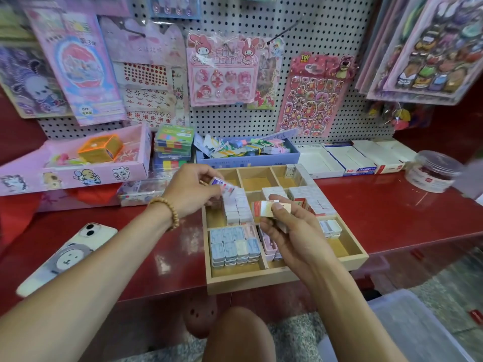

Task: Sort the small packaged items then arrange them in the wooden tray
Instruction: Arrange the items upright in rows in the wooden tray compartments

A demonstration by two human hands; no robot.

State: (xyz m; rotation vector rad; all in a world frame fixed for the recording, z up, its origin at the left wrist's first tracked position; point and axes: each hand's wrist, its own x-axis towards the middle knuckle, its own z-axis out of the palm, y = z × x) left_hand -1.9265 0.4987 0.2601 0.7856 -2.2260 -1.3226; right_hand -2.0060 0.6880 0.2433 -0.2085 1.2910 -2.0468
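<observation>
A wooden tray (350, 253) with several compartments sits on the red shelf. Blue and cream packets (234, 245) fill its front left compartment, white packets (239, 209) are stacked in the middle left one, and more white packets (313, 198) lie at the right. Over the tray's left side, my left hand (190, 190) pinches a small white packet (223, 185) with blue and red print. My right hand (290, 228) hovers over the tray's middle and grips a small stack of white packets with red ends (266, 208).
A phone (66, 256) lies on the red shelf (392, 218) at the left. Behind the tray stand a pink box (86, 176), a blue box of clips (248, 155), white cartons (347, 158) and a clear jar (432, 173). Sticker sheets hang on the pegboard (235, 124).
</observation>
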